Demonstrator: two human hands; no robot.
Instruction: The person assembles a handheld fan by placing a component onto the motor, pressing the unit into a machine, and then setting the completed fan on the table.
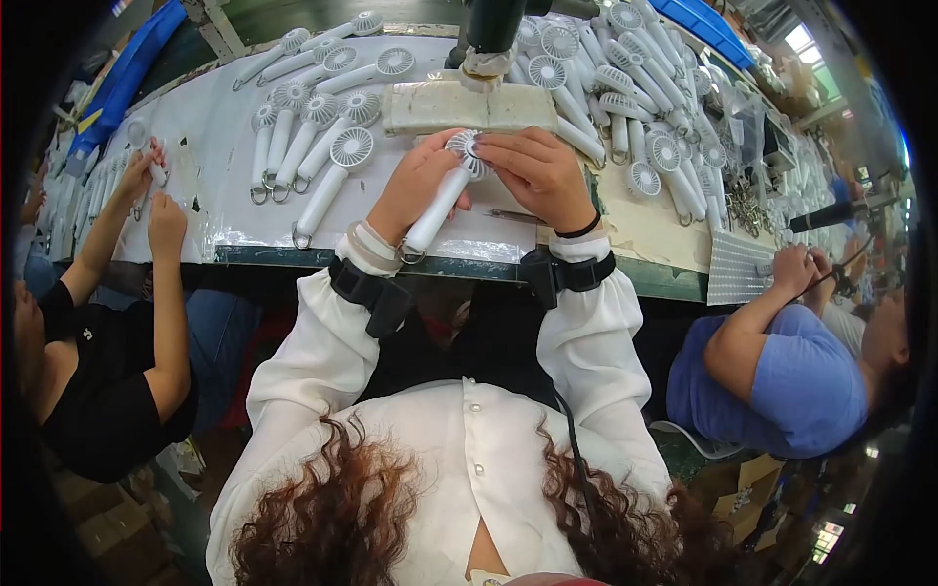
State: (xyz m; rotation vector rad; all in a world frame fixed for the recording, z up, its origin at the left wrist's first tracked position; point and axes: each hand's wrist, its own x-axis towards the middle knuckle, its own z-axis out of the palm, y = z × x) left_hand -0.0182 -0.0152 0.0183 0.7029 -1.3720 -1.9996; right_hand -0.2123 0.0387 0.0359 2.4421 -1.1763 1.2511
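A white handheld fan [437,212] lies tilted between my hands, its round slatted head away from me and a metal ring at the near end of its handle. My left hand [418,182] is closed round the fan just below its head. The fingers of my right hand [532,172] press on the fan's head from the right, partly covering it; whether they pinch a small part there I cannot tell. Next to my right hand a thin tool like a screwdriver [511,215] lies on the table. Left of my left hand rests another white fan [332,186].
A press-like machine head [491,39] stands over a pale block [469,107] just beyond my hands. Several fans [318,127] lie at the left, and a large heap of fans [635,78] fills the right. Co-workers sit on both sides; one at the right wears a blue shirt [772,381].
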